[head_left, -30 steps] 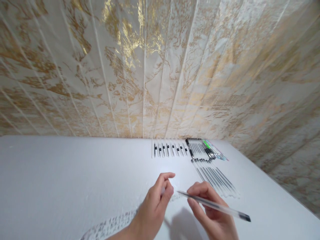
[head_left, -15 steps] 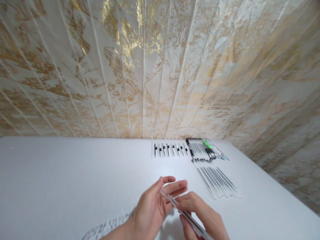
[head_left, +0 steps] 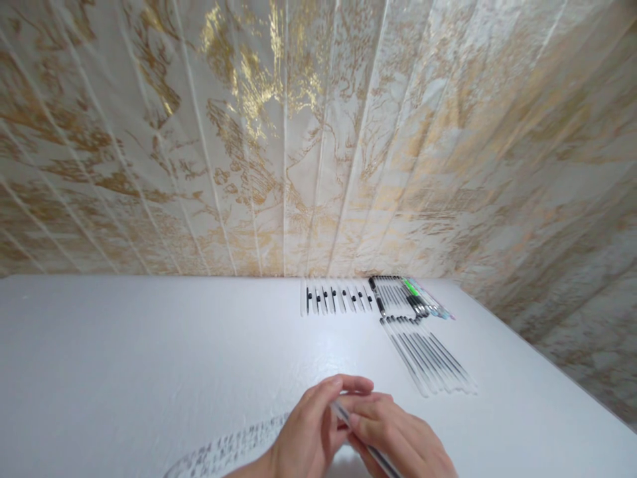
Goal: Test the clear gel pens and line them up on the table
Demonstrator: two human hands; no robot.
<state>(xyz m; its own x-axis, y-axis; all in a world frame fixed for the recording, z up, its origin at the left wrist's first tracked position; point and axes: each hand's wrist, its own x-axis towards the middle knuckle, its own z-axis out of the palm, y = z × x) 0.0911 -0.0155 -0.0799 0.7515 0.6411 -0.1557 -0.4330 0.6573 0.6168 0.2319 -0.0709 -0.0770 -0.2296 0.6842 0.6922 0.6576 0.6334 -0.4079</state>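
Both my hands meet low in the middle of the view, over a white table (head_left: 124, 358). My right hand (head_left: 398, 441) grips a clear pen (head_left: 371, 450) with a dark refill, its tip pointing up-left into my left hand (head_left: 311, 431). My left hand's fingers curl round the pen's front end, thumb and forefinger pinched near it. Any small part between those fingers is hidden. Beyond the hands lies a row of clear pen barrels with black refills (head_left: 428, 355).
At the table's far edge lie a row of clear caps with black inserts (head_left: 336, 299) and a bundle of pens, one green (head_left: 413, 295). A gold-patterned wall (head_left: 298, 133) rises behind. A strip of printed paper (head_left: 223, 451) lies under my left wrist.
My right hand has swung the pen round from pointing right to pointing up-left, and both hands have closed together and dropped lower in the view.
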